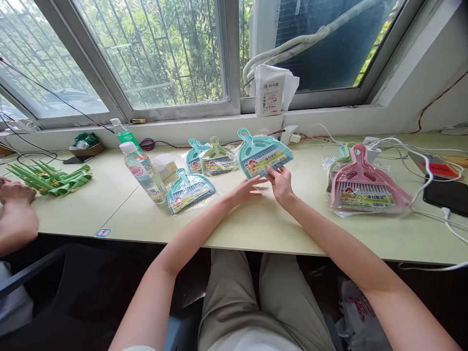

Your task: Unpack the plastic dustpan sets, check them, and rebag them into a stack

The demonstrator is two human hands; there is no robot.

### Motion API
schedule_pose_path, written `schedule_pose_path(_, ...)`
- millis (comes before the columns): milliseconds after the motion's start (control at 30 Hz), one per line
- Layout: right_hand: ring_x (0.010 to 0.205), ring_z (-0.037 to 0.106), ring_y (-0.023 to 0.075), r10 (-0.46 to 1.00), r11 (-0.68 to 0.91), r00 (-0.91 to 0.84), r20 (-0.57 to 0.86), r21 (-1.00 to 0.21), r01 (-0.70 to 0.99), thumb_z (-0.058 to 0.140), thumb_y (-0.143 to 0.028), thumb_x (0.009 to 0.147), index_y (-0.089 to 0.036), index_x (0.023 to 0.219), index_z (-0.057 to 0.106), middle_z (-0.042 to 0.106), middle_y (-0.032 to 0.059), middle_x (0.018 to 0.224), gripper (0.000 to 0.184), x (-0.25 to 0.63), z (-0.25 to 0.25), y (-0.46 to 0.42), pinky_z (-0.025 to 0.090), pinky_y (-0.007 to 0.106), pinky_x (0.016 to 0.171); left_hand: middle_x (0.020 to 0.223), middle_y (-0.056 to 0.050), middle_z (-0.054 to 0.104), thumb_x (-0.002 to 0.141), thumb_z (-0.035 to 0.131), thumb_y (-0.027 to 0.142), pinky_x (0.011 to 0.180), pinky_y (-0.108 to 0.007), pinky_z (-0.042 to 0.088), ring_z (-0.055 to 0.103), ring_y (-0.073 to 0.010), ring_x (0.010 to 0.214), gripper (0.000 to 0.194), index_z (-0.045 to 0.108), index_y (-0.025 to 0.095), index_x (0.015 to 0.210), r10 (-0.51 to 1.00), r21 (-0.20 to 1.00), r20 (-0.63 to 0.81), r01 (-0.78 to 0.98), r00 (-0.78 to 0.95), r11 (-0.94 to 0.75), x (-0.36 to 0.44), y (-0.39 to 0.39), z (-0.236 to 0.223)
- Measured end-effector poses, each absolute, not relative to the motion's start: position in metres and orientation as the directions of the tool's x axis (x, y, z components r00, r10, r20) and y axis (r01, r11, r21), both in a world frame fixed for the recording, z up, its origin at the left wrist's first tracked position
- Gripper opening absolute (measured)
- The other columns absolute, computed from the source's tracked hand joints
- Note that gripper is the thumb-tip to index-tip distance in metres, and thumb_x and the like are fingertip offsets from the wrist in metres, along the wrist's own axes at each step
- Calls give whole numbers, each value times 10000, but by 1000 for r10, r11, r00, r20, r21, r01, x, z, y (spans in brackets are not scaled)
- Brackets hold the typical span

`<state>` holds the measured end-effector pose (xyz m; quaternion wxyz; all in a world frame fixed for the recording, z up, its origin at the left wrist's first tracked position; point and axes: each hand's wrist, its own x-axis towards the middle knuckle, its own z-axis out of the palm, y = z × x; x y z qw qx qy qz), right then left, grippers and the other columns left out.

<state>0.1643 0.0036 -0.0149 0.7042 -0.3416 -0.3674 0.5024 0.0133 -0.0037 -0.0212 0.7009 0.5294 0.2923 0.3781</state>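
Observation:
A teal dustpan and brush set [261, 155] with a printed label is held tilted up over the table in front of me. My right hand [281, 185] grips its lower edge, thumb on the label side. My left hand [246, 191] holds the lower left edge from below, its fingers partly hidden behind the pan. Close to my left forearm lies another teal set [190, 191] in clear plastic. Behind it, a green set [218, 160] overlaps a further teal set [194, 157]. Off to the right, a pink set [361, 183] lies on top of others in wrappers.
Two plastic bottles, one clear [142, 173] and one green-labelled [125, 132], stand left beside a tissue pack [164, 166]. Green stalk-like pieces [51, 176] lie near another person's hand [16, 191]. White cables [426, 165] and a black phone [446, 194] occupy the right.

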Motion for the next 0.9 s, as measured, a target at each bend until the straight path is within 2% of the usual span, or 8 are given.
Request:
schedule_pose_path(133,1053,685,222,966,237,205,156,-852,-468,779,-297,678,-229,926,588,713,42,1025,320,162,-17,4,589,397,941,1337,-70,634,900,542,557,1046,-432,471,587,-265,1249,455,618,254,1230,934,933,110,-358,339,20,4,6,-10)
schedule_pose_path(200,1047,687,230,976,209,156,155,-867,-452,792,-316,671,-226,920,589,718,44,1014,334,159,-18,2,591,416,936,1274,-67,669,902,567,517,1063,-419,466,586,-258,1246,420,628,228,1201,958,910,142,-413,251,-26,0,8,-6)
schedule_pose_path(267,1046,687,237,979,200,117,165,-875,-440,801,-328,664,-222,919,595,724,50,1006,345,157,-18,0,588,431,937,1217,-70,692,870,644,437,1067,-427,469,607,-264,1211,380,635,203,1170,976,897,114,-441,186,-20,-1,7,-5)
schedule_pose_path(367,1070,679,238,972,231,144,185,-863,-449,793,-323,672,-223,958,610,731,53,1023,354,156,-17,-3,585,426,939,1223,-80,687,837,701,337,1066,-450,475,607,-271,1209,345,647,194,1146,966,897,57,-438,254,62,5,2,-8)
schedule_pose_path(467,1104,668,234,959,270,205,195,-846,-460,759,-309,708,-232,1016,615,726,53,1072,349,158,-14,-3,588,404,933,1336,-70,628,856,682,332,1063,-489,477,551,-275,1284,339,636,227,1175,936,888,72,-450,345,97,15,-5,-10)
schedule_pose_path(633,1088,680,224,967,246,182,179,-844,-477,725,-277,731,-245,1076,608,715,43,1114,365,160,-17,1,594,384,929,1346,-84,612,839,689,327,1063,-527,470,543,-283,1289,334,617,210,1143,958,894,110,-447,265,21,20,-9,-10)
schedule_pose_path(900,945,722,204,987,148,125,99,-861,-487,726,-228,702,-249,999,588,728,7,972,328,162,-19,6,602,392,923,1237,-82,663,795,714,312,1022,-522,501,591,-269,1209,343,598,197,1097,961,943,116,-331,249,-28,12,-3,-15)
